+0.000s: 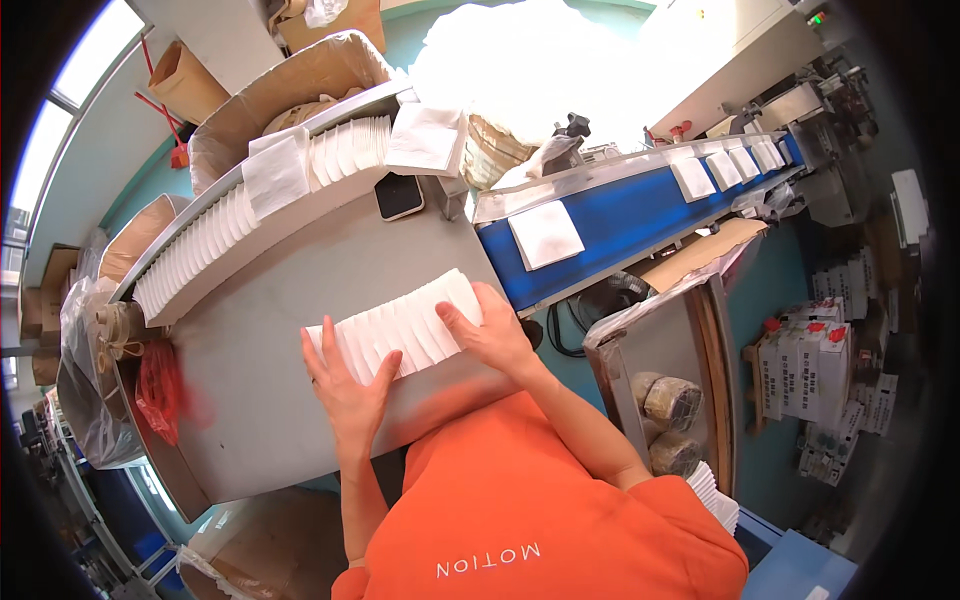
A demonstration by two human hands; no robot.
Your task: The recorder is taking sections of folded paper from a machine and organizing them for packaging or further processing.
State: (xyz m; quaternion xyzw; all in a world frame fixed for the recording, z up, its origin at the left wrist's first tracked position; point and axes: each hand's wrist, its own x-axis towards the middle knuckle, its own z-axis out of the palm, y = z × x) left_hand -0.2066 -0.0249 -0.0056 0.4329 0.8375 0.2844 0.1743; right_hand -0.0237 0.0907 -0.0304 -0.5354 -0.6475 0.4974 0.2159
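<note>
A row of white folded paper napkins (pixel 400 325) stands on edge near the front of the grey metal table (pixel 270 400). My left hand (pixel 348 385) presses its left end, thumb in front and fingers reaching up the end and back. At the right end my right hand (pixel 492 330) grips the row, its thumb lying over the top. Between them the napkins are squeezed together and slightly fanned. Along the table's far edge runs a longer row of the same napkins (pixel 215 240), with loose flat ones lying over it.
A blue conveyor belt (pixel 620 215) at the right carries several flat napkins, one close to the table (pixel 546 235). A phone (pixel 399 197) lies by the far row. A red plastic bag (pixel 158 390) hangs at the left edge. Right of me stands an open box with wrapped rolls (pixel 672 403).
</note>
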